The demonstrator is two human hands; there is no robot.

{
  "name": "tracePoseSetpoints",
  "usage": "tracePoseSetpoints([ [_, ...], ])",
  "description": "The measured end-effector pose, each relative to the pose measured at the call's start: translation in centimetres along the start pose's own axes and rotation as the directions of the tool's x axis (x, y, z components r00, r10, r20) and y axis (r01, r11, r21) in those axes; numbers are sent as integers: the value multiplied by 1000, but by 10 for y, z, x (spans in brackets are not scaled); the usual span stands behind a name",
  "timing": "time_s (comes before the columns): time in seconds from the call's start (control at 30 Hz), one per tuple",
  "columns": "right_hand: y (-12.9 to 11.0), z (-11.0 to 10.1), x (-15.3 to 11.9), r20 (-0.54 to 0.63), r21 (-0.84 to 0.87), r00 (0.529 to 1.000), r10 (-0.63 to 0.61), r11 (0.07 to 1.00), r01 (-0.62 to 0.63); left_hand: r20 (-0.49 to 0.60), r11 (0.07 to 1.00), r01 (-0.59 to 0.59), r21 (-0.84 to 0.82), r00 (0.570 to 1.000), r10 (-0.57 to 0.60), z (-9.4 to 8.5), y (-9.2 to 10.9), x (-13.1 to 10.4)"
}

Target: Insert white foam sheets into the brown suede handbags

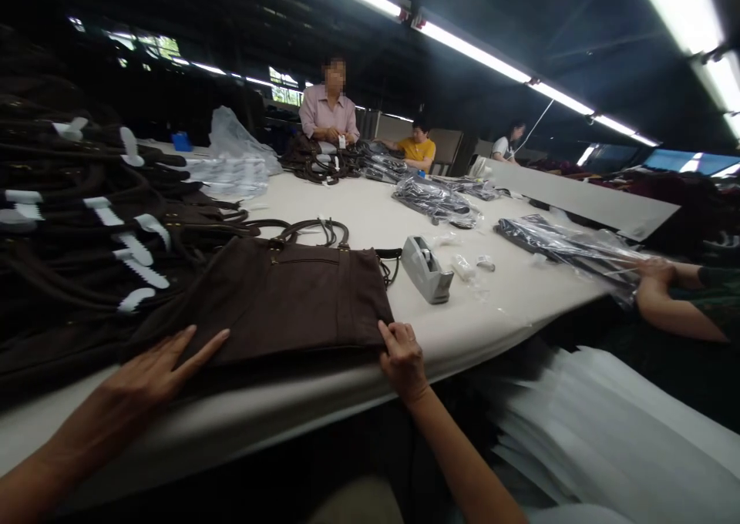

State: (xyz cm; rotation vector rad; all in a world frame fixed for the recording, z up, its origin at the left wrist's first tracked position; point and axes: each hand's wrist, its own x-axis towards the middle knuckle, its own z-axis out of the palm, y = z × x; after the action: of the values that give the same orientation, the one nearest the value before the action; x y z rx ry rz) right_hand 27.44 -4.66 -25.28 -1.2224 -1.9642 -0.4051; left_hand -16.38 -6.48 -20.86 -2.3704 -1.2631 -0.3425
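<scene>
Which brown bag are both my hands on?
The bag just left of the tape dispenser: your left hand lies on it, your right hand grips its corner. The piled bags lie farther left.

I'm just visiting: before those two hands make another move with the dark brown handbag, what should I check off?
1. Left hand on the dark brown handbag: ok, fingers spread at its lower left.
2. Right hand gripping: ok, pinching the lower right corner.
3. Tape dispenser off the bag: ok, standing to its right.
4. Co-worker's hand clear: ok, at a plastic-wrapped bundle.
5. Bag's inside: cannot tell, hidden.
</scene>
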Motion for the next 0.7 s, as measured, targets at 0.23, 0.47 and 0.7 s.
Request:
tracePoseSetpoints([
  [0.23, 6, -11, 6, 52, 33, 999, 9, 999, -10, 69, 1000, -20, 1, 997, 20, -13, 14, -4],
  [0.47, -8, -69, 38, 386, -36, 906, -173, 979, 203, 312, 988, 5, -156, 949, 44, -42, 8, 16],
  [0.7, -39, -45, 124, 773, -252, 626, 97, 954, 163, 686, 960, 122, -252, 722, 89, -84, 6, 127],
])
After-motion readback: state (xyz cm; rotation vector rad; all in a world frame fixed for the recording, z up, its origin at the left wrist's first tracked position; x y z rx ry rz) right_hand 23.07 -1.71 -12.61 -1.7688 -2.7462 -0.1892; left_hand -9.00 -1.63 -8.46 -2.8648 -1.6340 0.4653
